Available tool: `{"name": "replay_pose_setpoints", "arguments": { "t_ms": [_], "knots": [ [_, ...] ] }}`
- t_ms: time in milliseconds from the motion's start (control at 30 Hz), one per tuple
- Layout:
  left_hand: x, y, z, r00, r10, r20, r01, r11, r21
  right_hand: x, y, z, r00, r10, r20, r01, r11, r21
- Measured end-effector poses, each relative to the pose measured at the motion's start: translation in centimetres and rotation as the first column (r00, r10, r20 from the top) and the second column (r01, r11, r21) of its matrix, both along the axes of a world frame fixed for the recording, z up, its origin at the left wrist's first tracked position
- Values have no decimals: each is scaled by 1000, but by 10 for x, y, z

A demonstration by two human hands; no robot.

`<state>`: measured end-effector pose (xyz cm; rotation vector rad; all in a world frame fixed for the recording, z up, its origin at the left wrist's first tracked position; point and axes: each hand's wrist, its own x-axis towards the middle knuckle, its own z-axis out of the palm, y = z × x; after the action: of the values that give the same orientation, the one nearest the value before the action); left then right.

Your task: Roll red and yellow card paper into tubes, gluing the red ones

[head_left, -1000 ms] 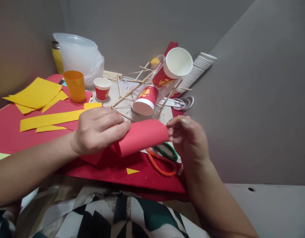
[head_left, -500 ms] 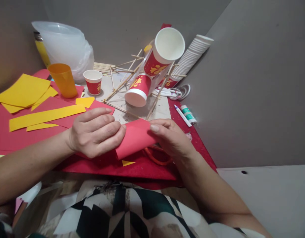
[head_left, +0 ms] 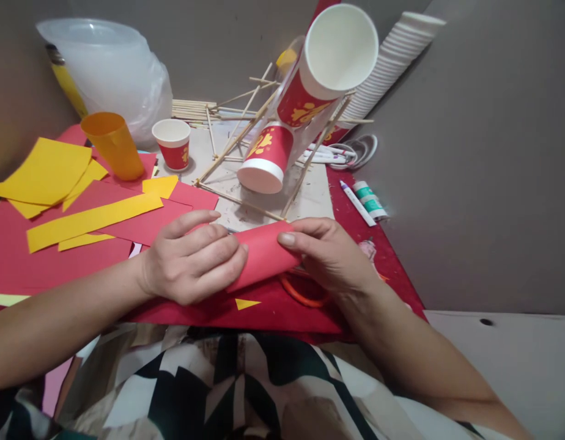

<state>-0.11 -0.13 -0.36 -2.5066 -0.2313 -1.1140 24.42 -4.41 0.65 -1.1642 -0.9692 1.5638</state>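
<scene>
Paper roll between left hand, right hand; small cup upright.

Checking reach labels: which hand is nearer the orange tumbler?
Left: left hand lies in front and right of the orange tumbler; right hand is farther right, beyond the red paper roll both hold.

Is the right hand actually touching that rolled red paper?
Touching. The head view shows the right hand with its fingers pressed on the end of the red paper, no gap between them.

Left hand and right hand close together, fingers curled in a grip, forearms converging.
</scene>
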Motion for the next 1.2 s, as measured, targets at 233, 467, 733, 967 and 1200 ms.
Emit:
{"name": "replay_pose_setpoints", "arguments": {
  "t_ms": [233, 467, 733, 967, 1200],
  "knots": [
    [6, 6, 28, 947, 303, 105, -147, 702, -697, 8, -2, 1, 966, -240, 100, 204, 939, 278],
    [7, -4, 48, 892, 352, 282, 371, -217, -903, 7, -3, -4, 909, -379, 174, 265, 846, 464],
    [30, -21, 47, 915, 316, 251, 355, -338, -872, -1, -11, 6, 924, -339, 179, 206, 833, 513],
    [29, -26, 49, 920, 364, 146, 216, -159, -963, 0, -6, 7, 949, -248, 197, 111, 843, 527],
    [26, -16, 47, 954, 284, 101, 156, -181, -971, 1, -2, 6, 963, -183, 198, 74, 884, 461]
  ]
}}
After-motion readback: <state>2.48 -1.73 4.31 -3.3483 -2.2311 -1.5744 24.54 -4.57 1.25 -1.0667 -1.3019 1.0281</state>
